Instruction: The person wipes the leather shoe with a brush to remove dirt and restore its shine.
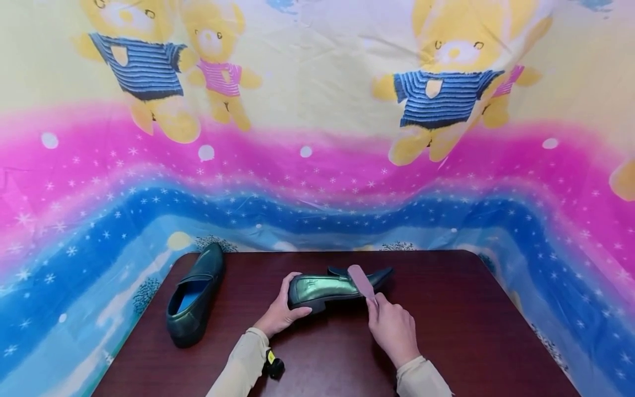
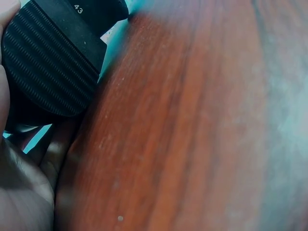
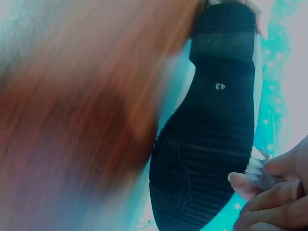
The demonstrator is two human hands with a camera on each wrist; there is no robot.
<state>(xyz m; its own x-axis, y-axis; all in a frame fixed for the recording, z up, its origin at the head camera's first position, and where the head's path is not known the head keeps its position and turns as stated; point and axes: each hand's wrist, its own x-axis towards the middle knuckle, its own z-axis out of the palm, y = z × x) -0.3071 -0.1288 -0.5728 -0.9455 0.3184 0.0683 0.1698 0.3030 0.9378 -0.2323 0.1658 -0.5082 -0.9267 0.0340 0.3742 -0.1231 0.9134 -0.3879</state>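
A dark green leather loafer [image 1: 322, 289] lies tilted on its side, toe to the right. My left hand [image 1: 280, 315] grips it by the heel, thumb along the heel's lower edge. In the left wrist view the ribbed black heel [image 2: 53, 62] sits between thumb and fingers. My right hand [image 1: 394, 331] holds a small brush with a pinkish flat back [image 1: 362, 281], against the loafer's side near the front. White bristles [image 3: 255, 163] show beside the black sole [image 3: 216, 120] in the right wrist view; their contact point is partly hidden.
The matching loafer [image 1: 190, 309] stands upright on the left of the dark brown table [image 1: 471, 331], toe pointing away, blue insole visible. A small black object with a yellow mark [image 1: 274, 365] is by the left wrist. A bear-print cloth [image 1: 307, 182] hangs around the table.
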